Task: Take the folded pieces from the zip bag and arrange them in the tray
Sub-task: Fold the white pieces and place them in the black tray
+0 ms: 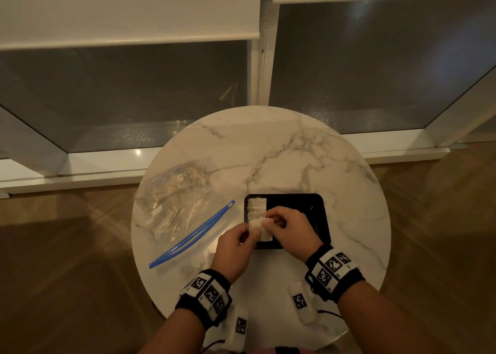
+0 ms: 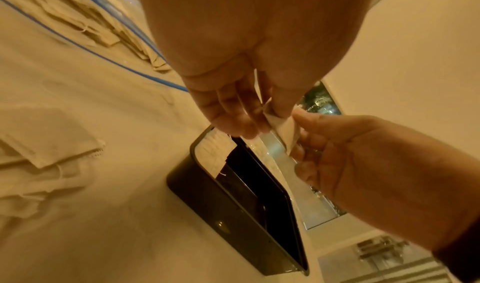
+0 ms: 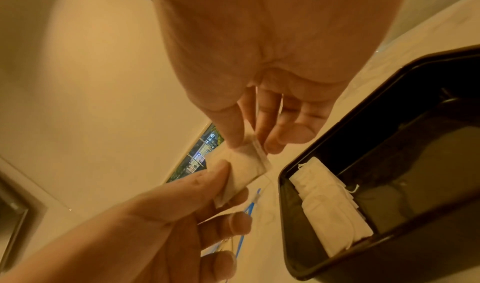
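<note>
Head view: left hand (image 1: 236,242) and right hand (image 1: 288,229) both pinch one small white folded piece (image 1: 259,226) over the black rectangular tray (image 1: 319,219) on the round marble table (image 1: 295,149) — clear zip bag (image 1: 177,211) lies left. Left wrist: loose pieces (image 2: 46,143) wait beside it. Right wrist: row of pieces (image 3: 327,209) hugs one wall — best lay this flat, overlapping them.

Both hands (image 1: 236,242) crowd over the folded piece (image 1: 259,226) — most of it hidden in the head view; the tray's (image 1: 316,200) near-left corner is covered, and the zip bag's (image 1: 174,198) contents are too blurry to count.
</note>
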